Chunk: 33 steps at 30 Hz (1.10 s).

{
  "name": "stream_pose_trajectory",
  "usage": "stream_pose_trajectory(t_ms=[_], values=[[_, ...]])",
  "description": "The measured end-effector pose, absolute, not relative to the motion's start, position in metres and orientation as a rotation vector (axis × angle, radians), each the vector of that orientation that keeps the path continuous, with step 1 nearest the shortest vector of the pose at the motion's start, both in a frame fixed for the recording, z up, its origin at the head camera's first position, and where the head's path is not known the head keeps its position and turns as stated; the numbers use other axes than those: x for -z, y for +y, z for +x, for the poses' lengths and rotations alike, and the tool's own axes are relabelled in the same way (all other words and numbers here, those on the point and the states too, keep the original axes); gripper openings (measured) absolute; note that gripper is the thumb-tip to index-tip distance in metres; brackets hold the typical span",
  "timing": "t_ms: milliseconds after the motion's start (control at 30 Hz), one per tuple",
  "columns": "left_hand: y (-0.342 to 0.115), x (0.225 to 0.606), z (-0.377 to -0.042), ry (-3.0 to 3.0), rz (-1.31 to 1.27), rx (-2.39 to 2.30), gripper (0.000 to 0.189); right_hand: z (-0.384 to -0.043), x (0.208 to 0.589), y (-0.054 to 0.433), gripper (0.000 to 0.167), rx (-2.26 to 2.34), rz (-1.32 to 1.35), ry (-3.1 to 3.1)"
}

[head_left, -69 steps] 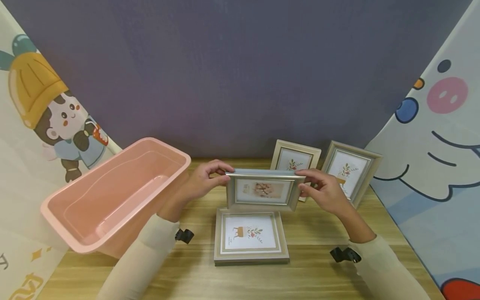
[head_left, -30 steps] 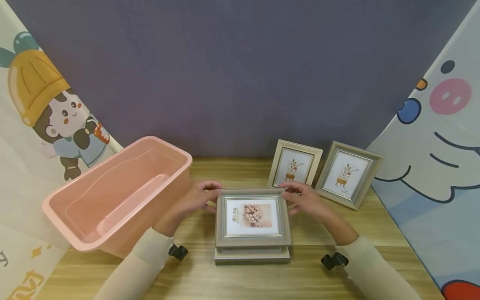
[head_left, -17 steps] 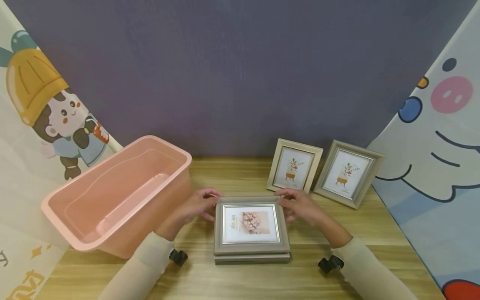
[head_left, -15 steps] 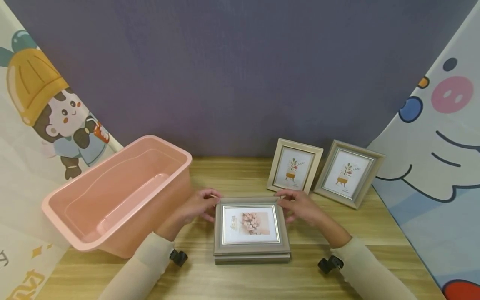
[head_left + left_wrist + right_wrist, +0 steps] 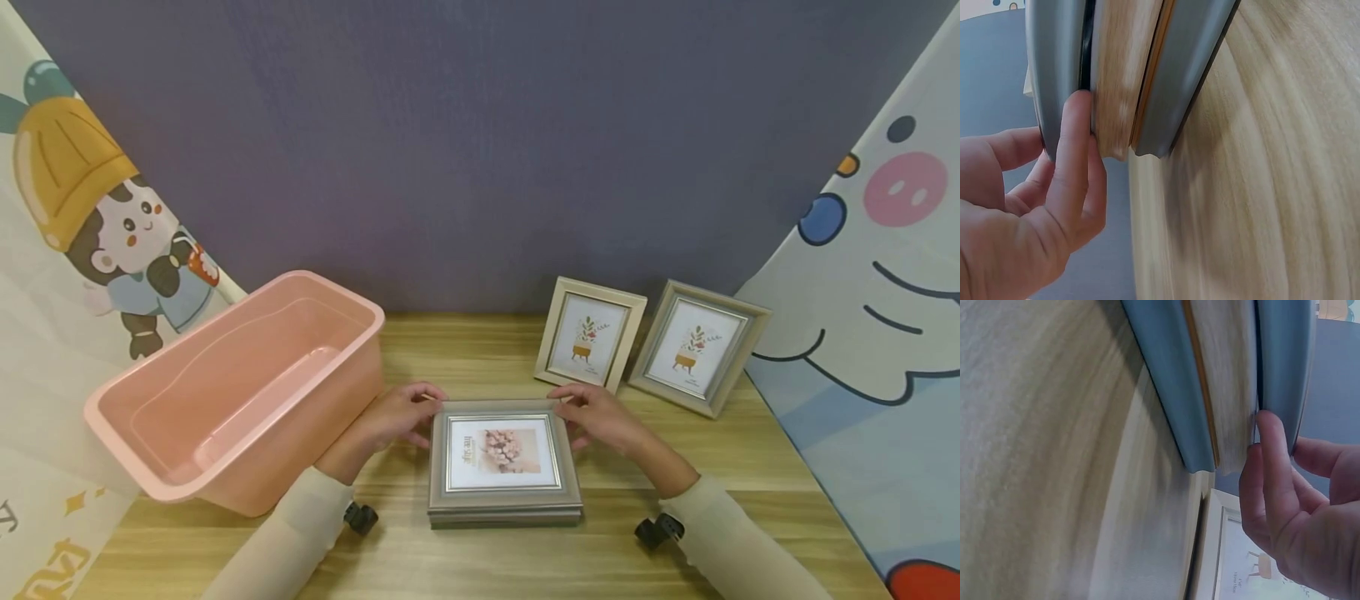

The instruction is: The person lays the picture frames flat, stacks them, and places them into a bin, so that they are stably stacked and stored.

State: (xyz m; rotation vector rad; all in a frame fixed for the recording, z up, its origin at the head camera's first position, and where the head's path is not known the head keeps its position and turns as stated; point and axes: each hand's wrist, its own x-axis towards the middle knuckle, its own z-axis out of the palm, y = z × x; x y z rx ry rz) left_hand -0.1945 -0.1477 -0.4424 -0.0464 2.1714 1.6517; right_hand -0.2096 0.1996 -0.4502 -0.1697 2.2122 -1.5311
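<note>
A silver-grey picture frame (image 5: 504,498) with a pink flower print lies face up on top of a stack in the middle of the table. At its far left corner my left hand (image 5: 401,418) pinches the edge between thumb and fingers. My right hand (image 5: 606,421) holds the far right corner the same way. Beneath it, the left wrist view shows a wood-coloured frame (image 5: 1119,81) and a grey frame (image 5: 1182,75) at the bottom. A narrow dark gap runs under the top frame in both wrist views, with a finger of each hand at it.
A pink plastic tub (image 5: 247,392) stands at the left. Two picture frames with plant prints lean at the back right, one cream (image 5: 546,346) and one grey-beige (image 5: 731,367). A dark grey wall (image 5: 480,158) closes off the wooden table (image 5: 480,567) behind.
The flower-print frame was tipped upright behind the stack; both hands have lowered it flat onto the other frames. Over the last half second it has shifted only slightly toward me.
</note>
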Motion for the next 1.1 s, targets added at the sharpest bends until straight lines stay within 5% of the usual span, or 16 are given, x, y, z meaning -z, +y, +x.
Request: stream_pose_trajectory(t_ms=[633, 1100], values=[[-0.147, 0.442, -0.199, 2.447, 0.053, -1.439, 0.025, -0.212, 0.456, 0.2, 0.037, 1.514, -0.175, 2.224], [-0.129, 0.391, -0.223, 2.536, 0.222, -1.488, 0.034, -0.227, 0.422, 0.221, 0.039, 1.493, -0.249, 2.468]])
